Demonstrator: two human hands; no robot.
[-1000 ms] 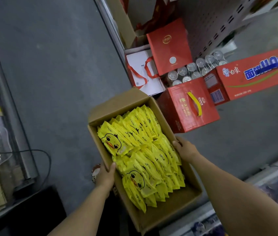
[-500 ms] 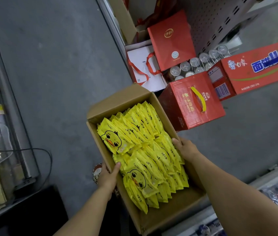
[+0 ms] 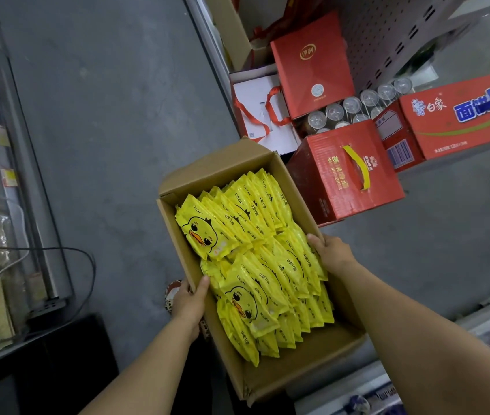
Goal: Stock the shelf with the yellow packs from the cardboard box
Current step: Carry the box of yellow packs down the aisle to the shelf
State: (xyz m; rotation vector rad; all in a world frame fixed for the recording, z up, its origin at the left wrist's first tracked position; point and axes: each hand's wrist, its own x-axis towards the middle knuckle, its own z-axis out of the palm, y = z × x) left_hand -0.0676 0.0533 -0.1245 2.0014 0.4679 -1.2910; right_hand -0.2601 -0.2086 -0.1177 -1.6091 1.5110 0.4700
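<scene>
An open cardboard box (image 3: 294,369) is held up in front of me above the grey floor. It is packed with several yellow packs (image 3: 255,253) printed with a duck face, standing in two rows. My left hand (image 3: 188,304) grips the box's left wall, thumb over the rim touching a pack. My right hand (image 3: 332,253) grips the right wall, fingers curled over the rim against the packs.
Red gift boxes (image 3: 342,175), a white box with red handles (image 3: 263,112), clear bottles (image 3: 351,106) and a long red carton (image 3: 462,115) crowd the floor ahead beside a pegboard shelf end (image 3: 393,34). A glass cabinet (image 3: 1,205) with a cable stands left. A freezer edge (image 3: 357,393) lies lower right.
The box has stayed in both hands. The view has shifted a little, so the red boxes sit slightly higher in the frame.
</scene>
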